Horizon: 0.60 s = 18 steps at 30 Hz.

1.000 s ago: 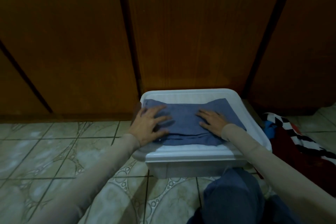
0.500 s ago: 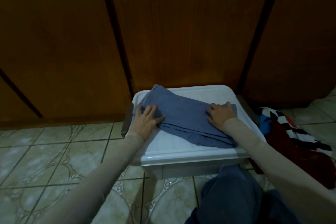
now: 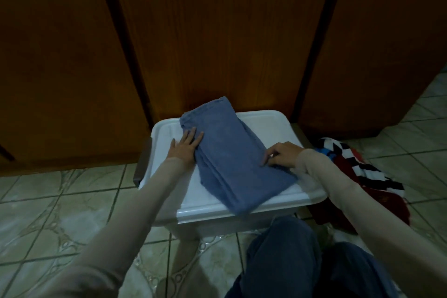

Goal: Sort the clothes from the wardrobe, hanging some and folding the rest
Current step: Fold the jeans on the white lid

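Where it lay square across the white storage box lid [image 3: 266,123] a second ago, the folded blue garment [image 3: 232,159] now sits turned diagonally on it, left hand [image 3: 185,146] spread flat, right hand [image 3: 281,155] pinching its edge; folding looks nearly finished.

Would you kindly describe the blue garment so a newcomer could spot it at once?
Before the brown wardrobe doors sits a white lidded storage box. The folded blue garment lies slantwise on its lid, plain, unlike the striped clothes pile on the floor.

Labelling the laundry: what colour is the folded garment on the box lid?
Blue folded garment, plain; the head view shows it.
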### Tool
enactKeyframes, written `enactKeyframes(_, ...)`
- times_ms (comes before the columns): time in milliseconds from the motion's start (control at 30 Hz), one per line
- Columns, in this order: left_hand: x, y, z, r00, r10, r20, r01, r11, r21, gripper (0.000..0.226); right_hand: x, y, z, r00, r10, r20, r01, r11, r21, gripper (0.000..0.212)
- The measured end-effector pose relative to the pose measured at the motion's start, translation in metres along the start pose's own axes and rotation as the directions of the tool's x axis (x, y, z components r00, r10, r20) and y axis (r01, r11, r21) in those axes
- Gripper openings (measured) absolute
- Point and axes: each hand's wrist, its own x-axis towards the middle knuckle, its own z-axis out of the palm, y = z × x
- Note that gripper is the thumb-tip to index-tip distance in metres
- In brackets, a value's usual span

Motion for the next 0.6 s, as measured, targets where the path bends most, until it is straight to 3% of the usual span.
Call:
enactKeyframes(67,0.004,-0.001,-0.006,0.999,0.029,0.023,-0.031,0.996,0.086,0.076,-0.005,-0.006,0.006,0.994,-0.019,0.106,0.007,0.993,0.116,0.024)
enactKeyframes(167,0.002,-0.006,-0.013,0.997,0.079,0.026,-0.083,0.98,0.18,0.083,-0.01,-0.009,0.016,0.976,-0.151,0.157,0.15,0.988,0.023,0.037)
enactKeyframes(267,-0.015,-0.011,-0.006,0.984,0.177,-0.006,-0.174,0.976,0.128,0.087,-0.008,0.0,0.021,0.937,-0.346,0.051,0.348,0.908,-0.231,0.035)
enactKeyframes(367,-0.04,-0.014,0.01,0.958,0.283,-0.048,-0.279,0.958,0.065,0.082,-0.007,0.013,0.028,0.878,-0.468,-0.099,0.421,0.855,-0.302,0.04)
enactKeyframes(533,-0.078,-0.026,0.027,0.858,0.488,-0.162,-0.495,0.869,-0.001,0.081,-0.007,0.027,0.037,0.88,-0.474,-0.03,0.436,0.832,-0.342,0.058)
enactKeyframes(600,-0.091,-0.025,0.028,0.831,0.517,-0.204,-0.536,0.843,-0.046,0.074,-0.008,0.033,0.036,0.881,-0.471,-0.042,0.424,0.826,-0.372,0.054)
